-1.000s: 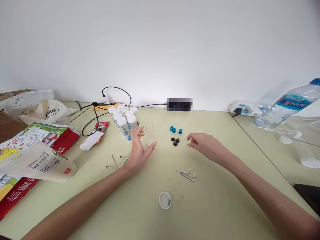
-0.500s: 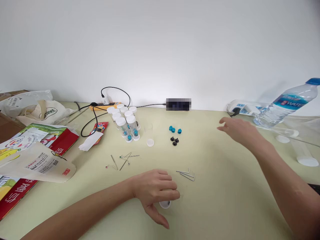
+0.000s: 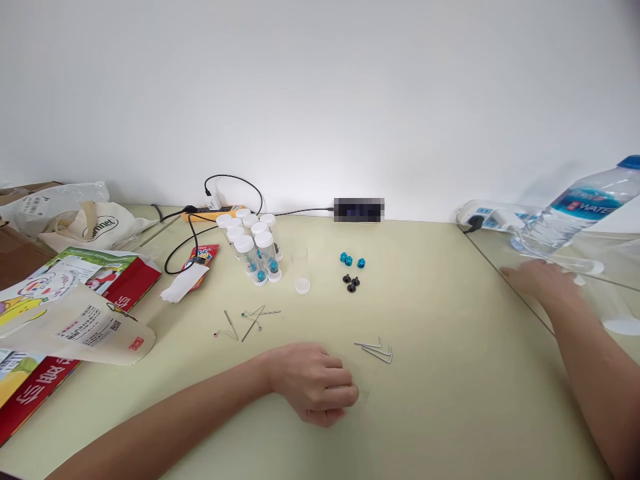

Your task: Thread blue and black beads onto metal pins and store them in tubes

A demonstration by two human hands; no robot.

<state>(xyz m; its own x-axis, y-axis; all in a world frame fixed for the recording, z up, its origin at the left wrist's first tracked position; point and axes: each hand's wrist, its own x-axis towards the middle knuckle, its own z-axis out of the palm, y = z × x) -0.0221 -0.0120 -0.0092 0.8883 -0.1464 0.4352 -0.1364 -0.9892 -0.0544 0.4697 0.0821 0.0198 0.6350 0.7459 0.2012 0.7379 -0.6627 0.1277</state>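
Near the front of the table my left hand (image 3: 320,390) is closed, its fingers curled under. What it grips, if anything, is hidden beneath it. Far to the right, my right hand (image 3: 543,283) is low by the clear tubes with white caps (image 3: 623,326). It is smeared by motion and its fingers barely show. Several hex keys (image 3: 377,349) lie right of my left hand. Farther back are small black screws (image 3: 351,283) and small blue metal parts (image 3: 349,260). One clear tube (image 3: 301,270) stands upright on its white cap.
Capped tubes (image 3: 260,253) with blue parts inside stand grouped at back left. Thin metal rods (image 3: 253,323) lie nearer. A paper cup (image 3: 107,327) and red box (image 3: 125,283) occupy the left. A water bottle (image 3: 575,210) leans beside a white power strip (image 3: 475,213) at right.
My right hand has moved right and lower, to the tubes. My left hand has closed from spread fingers; the white round cap seen under it is now out of sight.
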